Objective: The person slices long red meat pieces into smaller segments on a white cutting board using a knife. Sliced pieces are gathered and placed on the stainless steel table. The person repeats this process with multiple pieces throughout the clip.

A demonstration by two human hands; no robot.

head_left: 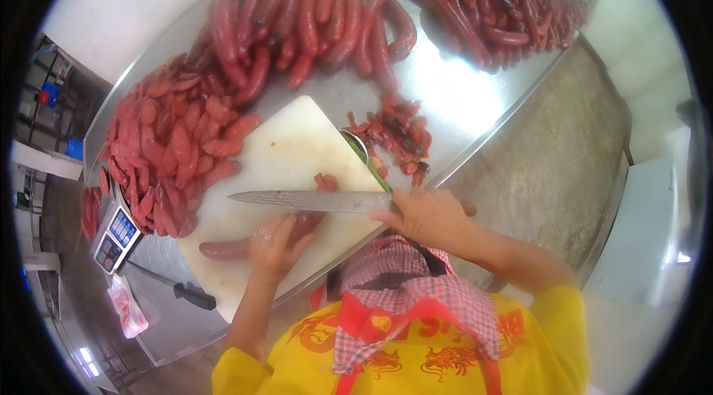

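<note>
A long-bladed knife [312, 200] is gripped in my right hand [417, 213], its blade held level above the white cutting board [290, 135]. My left hand [273, 243] holds a dark red sausage [223, 250] lying on the board, with its fingers around the middle. A short cut piece [326, 181] shows just beyond the blade. At the board's left is a large heap of sliced sausage pieces [178, 139]. Small scraps [401, 131] lie right of the board, beside a round dish with something green [354, 144], partly hidden.
Whole sausages [308, 20] line the back of the steel table [475, 105], and a larger pile [490, 1] sits at back right. A scale [117, 235], black-handled knife [193, 295] and plastic bag [128, 306] are at left. Shelves with blue containers [74, 148] stand beyond.
</note>
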